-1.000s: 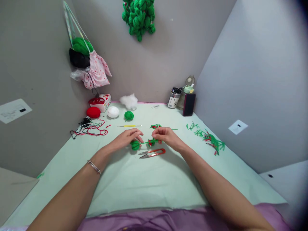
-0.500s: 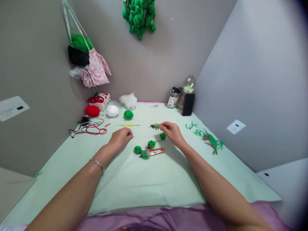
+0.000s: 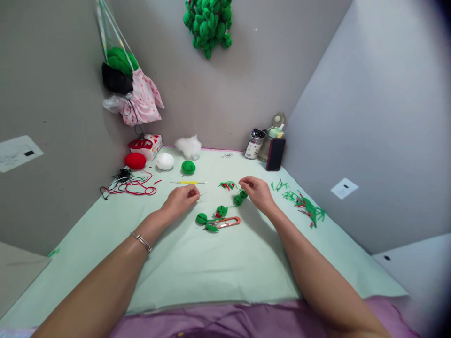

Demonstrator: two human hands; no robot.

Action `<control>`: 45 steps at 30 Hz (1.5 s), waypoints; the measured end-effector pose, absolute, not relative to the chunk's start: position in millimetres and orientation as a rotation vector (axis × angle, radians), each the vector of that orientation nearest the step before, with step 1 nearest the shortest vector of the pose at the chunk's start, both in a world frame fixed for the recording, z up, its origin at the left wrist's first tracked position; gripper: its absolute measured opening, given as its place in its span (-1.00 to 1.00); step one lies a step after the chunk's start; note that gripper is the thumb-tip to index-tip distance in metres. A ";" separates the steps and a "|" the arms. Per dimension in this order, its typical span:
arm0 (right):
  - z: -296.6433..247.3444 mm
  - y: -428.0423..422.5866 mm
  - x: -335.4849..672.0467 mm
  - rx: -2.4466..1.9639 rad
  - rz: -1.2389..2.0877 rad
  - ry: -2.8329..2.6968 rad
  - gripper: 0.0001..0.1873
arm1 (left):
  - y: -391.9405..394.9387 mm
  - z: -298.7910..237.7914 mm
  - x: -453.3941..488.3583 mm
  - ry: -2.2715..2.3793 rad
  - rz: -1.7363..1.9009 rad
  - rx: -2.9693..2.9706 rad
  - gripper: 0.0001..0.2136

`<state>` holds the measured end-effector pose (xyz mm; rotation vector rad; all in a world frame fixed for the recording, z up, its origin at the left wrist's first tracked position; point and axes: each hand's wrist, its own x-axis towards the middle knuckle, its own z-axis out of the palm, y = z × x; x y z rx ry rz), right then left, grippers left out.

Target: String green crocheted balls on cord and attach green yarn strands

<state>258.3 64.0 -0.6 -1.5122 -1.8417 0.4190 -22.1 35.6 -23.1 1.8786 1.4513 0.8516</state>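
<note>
My left hand (image 3: 181, 202) is closed in a pinch over the table, and a thin needle (image 3: 203, 194) pokes out from its fingertips. To the right, my right hand (image 3: 259, 191) has thumb and finger pressed together; whatever lies between them is too small to see. Just below its fingertips lie green crocheted balls (image 3: 238, 200). Nearer to me, another green ball (image 3: 202, 218) and a green and red piece (image 3: 221, 211) rest beside orange-handled thread snips (image 3: 230, 221). Small red and green pieces (image 3: 228, 185) lie left of my right fingertips.
A yellow crochet hook (image 3: 189, 182) lies beyond my left hand. Behind it are green (image 3: 188, 167), white (image 3: 165, 161) and red yarn balls (image 3: 135, 161), with white stuffing (image 3: 189, 147). Green yarn scraps (image 3: 306, 206) lie right; a phone (image 3: 276, 155) leans at the back.
My left hand has shifted slightly right with the needle. My right hand has drawn a little right, away from the small red and green pieces, uncovering another green ball.
</note>
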 end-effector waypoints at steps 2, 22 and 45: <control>2.5 59.8 257.8 -1.524 0.357 -1.976 -0.83 | 35.9 -24.2 -19.8 1.311 0.984 1.715 -0.86; -19.0 80.9 244.0 -1.683 -0.084 -2.432 -0.68 | 25.1 -13.0 3.0 0.911 1.045 1.248 -0.63; -0.4 87.5 268.7 -1.459 0.627 -1.837 -0.68 | 15.0 -6.8 10.8 0.862 1.059 1.148 -0.70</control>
